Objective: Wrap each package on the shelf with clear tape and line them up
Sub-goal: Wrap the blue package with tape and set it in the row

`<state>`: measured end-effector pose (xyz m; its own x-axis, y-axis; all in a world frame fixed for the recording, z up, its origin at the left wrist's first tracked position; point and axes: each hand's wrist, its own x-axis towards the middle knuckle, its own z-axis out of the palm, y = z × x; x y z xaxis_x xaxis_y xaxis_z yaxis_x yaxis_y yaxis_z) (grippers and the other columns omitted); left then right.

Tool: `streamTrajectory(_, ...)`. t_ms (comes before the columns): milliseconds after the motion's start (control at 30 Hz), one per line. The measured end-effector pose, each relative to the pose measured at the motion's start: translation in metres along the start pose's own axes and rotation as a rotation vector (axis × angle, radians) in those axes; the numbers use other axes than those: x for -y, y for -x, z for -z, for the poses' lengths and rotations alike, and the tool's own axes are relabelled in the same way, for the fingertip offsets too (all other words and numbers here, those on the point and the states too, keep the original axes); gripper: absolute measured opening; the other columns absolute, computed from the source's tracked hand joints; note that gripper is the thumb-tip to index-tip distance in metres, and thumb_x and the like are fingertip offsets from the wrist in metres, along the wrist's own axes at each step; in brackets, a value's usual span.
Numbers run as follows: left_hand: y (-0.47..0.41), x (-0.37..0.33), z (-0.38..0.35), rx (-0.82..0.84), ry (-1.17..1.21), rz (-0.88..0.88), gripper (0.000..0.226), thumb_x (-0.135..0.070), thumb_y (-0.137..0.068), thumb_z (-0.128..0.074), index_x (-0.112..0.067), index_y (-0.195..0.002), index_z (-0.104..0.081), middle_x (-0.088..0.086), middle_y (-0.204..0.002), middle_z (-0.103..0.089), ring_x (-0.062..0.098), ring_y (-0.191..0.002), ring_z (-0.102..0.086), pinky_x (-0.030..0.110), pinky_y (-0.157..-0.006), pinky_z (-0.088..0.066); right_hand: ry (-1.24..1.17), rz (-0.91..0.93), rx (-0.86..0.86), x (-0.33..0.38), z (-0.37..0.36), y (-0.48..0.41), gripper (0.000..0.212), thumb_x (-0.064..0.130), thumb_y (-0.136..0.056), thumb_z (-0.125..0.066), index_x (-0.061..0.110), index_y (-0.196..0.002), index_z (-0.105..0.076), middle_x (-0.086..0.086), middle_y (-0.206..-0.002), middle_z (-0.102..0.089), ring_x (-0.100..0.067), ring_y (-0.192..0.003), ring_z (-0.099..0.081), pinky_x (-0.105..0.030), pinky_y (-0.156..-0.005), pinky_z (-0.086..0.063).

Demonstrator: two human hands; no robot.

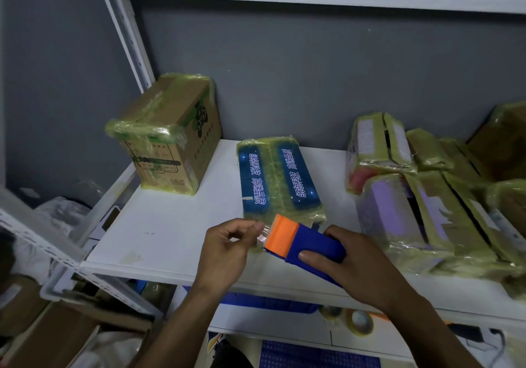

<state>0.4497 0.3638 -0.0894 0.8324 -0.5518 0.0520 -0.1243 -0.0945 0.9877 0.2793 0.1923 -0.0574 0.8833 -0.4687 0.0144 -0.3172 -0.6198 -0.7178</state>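
Before the blue package (280, 180), lying lengthwise away: our right hand (350, 265) gripping tape dispenser (301, 242), left hand (227, 251) pinching its tape (262, 236).

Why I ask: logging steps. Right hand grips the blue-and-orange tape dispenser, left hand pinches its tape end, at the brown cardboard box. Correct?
Wrong package. The head view shows the right hand gripping the blue-and-orange tape dispenser and the left hand pinching its tape end at the blue package; the brown cardboard box stands apart.
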Motion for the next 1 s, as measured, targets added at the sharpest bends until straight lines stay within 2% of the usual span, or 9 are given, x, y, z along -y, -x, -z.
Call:
streamTrajectory(100, -0.002, 0.005, 0.007, -0.043, -0.006, -0.001, 0.010, -0.036, -0.087, -0.073, -0.045, -0.083, -0.077, -0.018, -0.087, -0.076, -0.001, -0.087, -0.067, 0.005, -0.069, -0.047, 0.049, -0.011, 0.008, 0.004, 0.002, -0.004, 0.049, 0.082, -0.076, -0.061, 0.034, -0.088, -0.058, 0.025, -0.088, -0.065, -0.002, -0.071, -0.066, -0.013, -0.058, -0.046)
streamTrajectory(267, -0.006, 0.014, 0.026, -0.134, 0.026, 0.009, 0.014, -0.020, -0.091, -0.073, -0.032, -0.084, -0.079, -0.014, -0.088, -0.076, -0.003, -0.081, -0.066, 0.007, -0.069, -0.049, 0.144, -0.018, -0.017, 0.010, 0.002, -0.008, 0.056, 0.089, -0.071, -0.056, 0.034, -0.086, -0.059, 0.021, -0.080, -0.065, -0.001, -0.070, -0.063, -0.018, -0.058, -0.045)
streamTrajectory(333, -0.009, 0.017, 0.041, -0.174, -0.009, -0.006, 0.012, -0.023, -0.091, -0.072, -0.032, -0.086, -0.079, -0.015, -0.088, -0.076, -0.002, -0.082, -0.066, 0.007, -0.069, -0.049, 0.174, -0.033, -0.029, 0.011, 0.006, -0.009, 0.055, 0.090, -0.069, -0.055, 0.036, -0.083, -0.057, 0.025, -0.079, -0.063, 0.002, -0.071, -0.062, -0.020, -0.058, -0.043)
streamTrajectory(400, -0.010, 0.019, 0.048, -0.176, -0.038, -0.001, 0.009, -0.027, -0.091, -0.072, -0.032, -0.087, -0.078, -0.016, -0.087, -0.075, 0.000, -0.082, -0.066, 0.008, -0.067, -0.051, 0.201, -0.043, -0.034, 0.011, 0.009, -0.011, 0.057, 0.091, -0.068, -0.055, 0.035, -0.081, -0.057, 0.018, -0.074, -0.064, 0.004, -0.072, -0.061, -0.021, -0.058, -0.044)
streamTrajectory(533, -0.010, 0.027, 0.042, -0.245, 0.051, 0.098, 0.009, -0.026, -0.093, -0.072, -0.027, -0.087, -0.079, -0.014, -0.088, -0.075, -0.004, -0.076, -0.064, 0.023, -0.068, -0.050, 0.278, -0.027, -0.020, 0.021, 0.006, -0.013, 0.066, 0.096, -0.063, -0.046, 0.033, -0.081, -0.057, 0.009, -0.068, -0.063, 0.005, -0.072, -0.060, -0.021, -0.056, -0.043)
streamTrajectory(667, -0.013, 0.035, 0.049, -0.259, 0.107, 0.134, 0.008, -0.026, -0.092, -0.072, -0.025, -0.088, -0.079, -0.011, -0.089, -0.076, -0.005, -0.074, -0.064, 0.026, -0.070, -0.049, 0.304, 0.000, 0.001, 0.026, 0.012, -0.017, 0.063, 0.093, -0.066, -0.050, 0.032, -0.081, -0.058, 0.010, -0.070, -0.063, 0.006, -0.074, -0.060, -0.020, -0.055, -0.040)
streamTrajectory(767, -0.017, 0.041, 0.059, -0.278, 0.117, 0.132, 0.009, -0.025, -0.094, -0.070, -0.027, -0.089, -0.078, -0.010, -0.087, -0.075, 0.000, -0.073, -0.064, 0.027, -0.071, -0.049, 0.337, 0.002, 0.021, 0.028, 0.014, -0.019, 0.063, 0.094, -0.068, -0.054, 0.034, -0.088, -0.058, 0.015, -0.075, -0.065, 0.001, -0.068, -0.062, -0.019, -0.059, -0.047)
streamTrajectory(933, -0.026, 0.045, 0.052, -0.288, 0.154, 0.141, 0.010, -0.028, -0.096, -0.067, -0.027, -0.094, -0.076, -0.010, -0.089, -0.074, 0.006, -0.073, -0.063, 0.031, -0.074, -0.054, 0.353, 0.004, -0.053, 0.035, 0.014, -0.025, 0.073, 0.103, -0.061, -0.038, 0.034, -0.078, -0.055, 0.018, -0.066, -0.063, 0.010, -0.069, -0.061, -0.016, -0.053, -0.038)
streamTrajectory(1000, -0.026, 0.051, 0.051, -0.322, 0.162, 0.173, 0.010, -0.029, -0.097, -0.067, -0.028, -0.092, -0.076, -0.012, -0.088, -0.074, 0.009, -0.077, -0.065, 0.029, -0.070, -0.054, 0.374, 0.019, -0.095, 0.039, 0.010, -0.025, 0.078, 0.107, -0.060, -0.030, 0.034, -0.075, -0.055, 0.017, -0.063, -0.062, 0.007, -0.064, -0.061, -0.016, -0.051, -0.037)
